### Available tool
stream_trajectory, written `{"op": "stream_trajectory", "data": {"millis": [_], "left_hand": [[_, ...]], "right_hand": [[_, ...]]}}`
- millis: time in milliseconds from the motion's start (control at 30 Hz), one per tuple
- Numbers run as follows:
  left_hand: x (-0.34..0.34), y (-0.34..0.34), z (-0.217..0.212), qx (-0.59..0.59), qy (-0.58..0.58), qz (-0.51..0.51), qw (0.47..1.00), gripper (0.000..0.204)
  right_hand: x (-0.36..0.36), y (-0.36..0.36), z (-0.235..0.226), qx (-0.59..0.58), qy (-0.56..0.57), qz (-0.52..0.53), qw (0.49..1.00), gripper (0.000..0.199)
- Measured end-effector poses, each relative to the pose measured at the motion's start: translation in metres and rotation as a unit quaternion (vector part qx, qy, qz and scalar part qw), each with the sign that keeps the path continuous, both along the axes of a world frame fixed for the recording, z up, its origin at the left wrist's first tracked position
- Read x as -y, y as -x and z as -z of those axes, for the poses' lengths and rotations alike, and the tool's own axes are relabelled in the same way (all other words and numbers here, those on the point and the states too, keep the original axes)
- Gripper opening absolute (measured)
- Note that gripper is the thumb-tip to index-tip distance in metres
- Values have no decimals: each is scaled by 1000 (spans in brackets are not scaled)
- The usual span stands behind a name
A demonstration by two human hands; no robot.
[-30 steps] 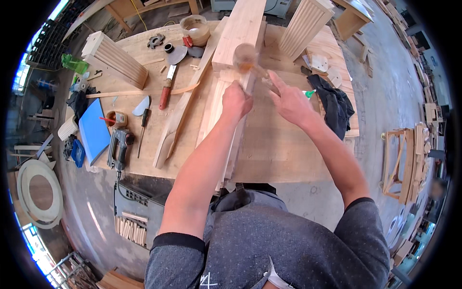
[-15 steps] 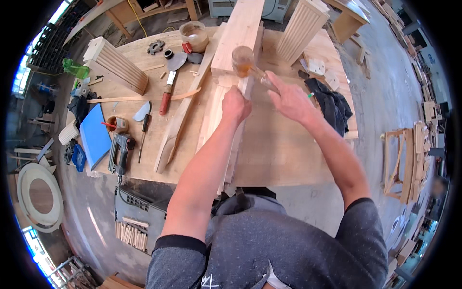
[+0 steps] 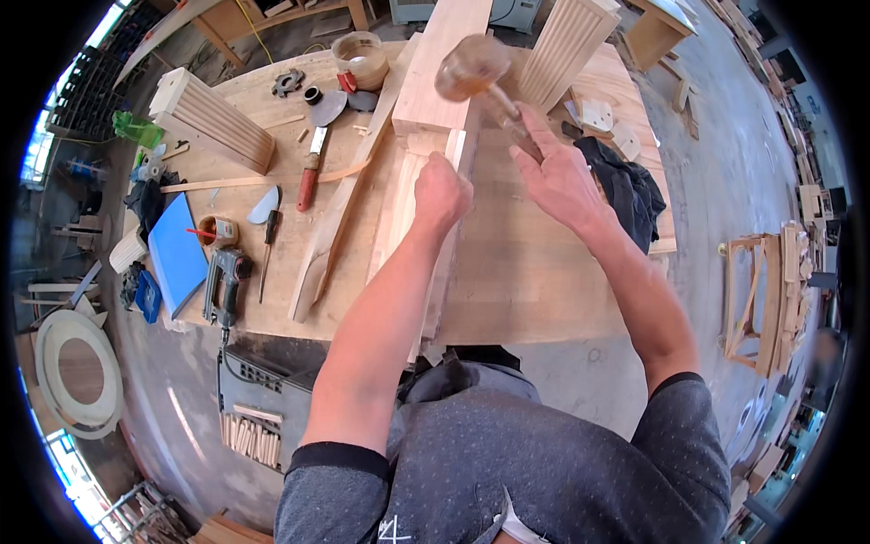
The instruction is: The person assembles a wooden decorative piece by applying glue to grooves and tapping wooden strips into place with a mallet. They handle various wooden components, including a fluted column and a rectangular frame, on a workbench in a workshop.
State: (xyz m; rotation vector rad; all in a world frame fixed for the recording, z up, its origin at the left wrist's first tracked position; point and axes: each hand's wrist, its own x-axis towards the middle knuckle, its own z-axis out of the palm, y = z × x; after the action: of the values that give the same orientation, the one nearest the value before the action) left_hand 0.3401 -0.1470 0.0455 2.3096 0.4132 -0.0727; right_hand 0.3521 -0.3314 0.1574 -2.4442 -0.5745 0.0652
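My right hand (image 3: 566, 181) grips a mallet (image 3: 473, 66) by its handle. The amber, see-through-looking head is raised over the large squared timber (image 3: 441, 86), smeared by motion. My left hand (image 3: 443, 193) is closed in a fist low on the stepped end of the timber work, against lighter wooden strips (image 3: 399, 213). Whatever the left fingers hold, if anything, is hidden. Just beyond the fist lies a notched shoulder (image 3: 426, 142) where the thick timber meets the thinner strips.
On the workbench (image 3: 544, 299) lie a shaped wooden leg (image 3: 326, 245), a red-handled scraper (image 3: 309, 181), a screwdriver (image 3: 269, 238), a nail gun (image 3: 227, 286) and a glue pot (image 3: 217, 231). Fluted posts (image 3: 213, 122) stand left and right (image 3: 571, 50). Dark cloth (image 3: 623, 190) lies right.
The mallet has risen from just beyond my left fist to higher over the timber, with my right hand moving up and slightly right. My left hand stays nearly in place.
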Motion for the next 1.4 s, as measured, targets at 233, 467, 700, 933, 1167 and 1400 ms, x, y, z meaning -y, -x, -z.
{"op": "stream_trajectory", "data": {"millis": [233, 467, 700, 933, 1167, 1400], "left_hand": [[5, 3, 3, 38, 2, 15, 999, 29], [-4, -1, 9, 19, -1, 19, 1000, 43], [-27, 97, -26, -130, 72, 90, 985, 58], [-29, 139, -21, -89, 105, 35, 990, 45], [-30, 140, -16, -75, 79, 34, 993, 45], [-27, 137, -3, -56, 26, 21, 998, 37]], "right_hand": [[3, 0, -7, -55, 50, 23, 997, 61], [3, 6, 28, -59, 120, 22, 991, 60], [24, 20, 38, -110, 34, 4, 993, 50], [15, 77, 46, 13, -38, -61, 997, 61], [5, 86, 19, -19, -36, -79, 996, 61], [-6, 92, 20, -96, 111, -65, 987, 61]]}}
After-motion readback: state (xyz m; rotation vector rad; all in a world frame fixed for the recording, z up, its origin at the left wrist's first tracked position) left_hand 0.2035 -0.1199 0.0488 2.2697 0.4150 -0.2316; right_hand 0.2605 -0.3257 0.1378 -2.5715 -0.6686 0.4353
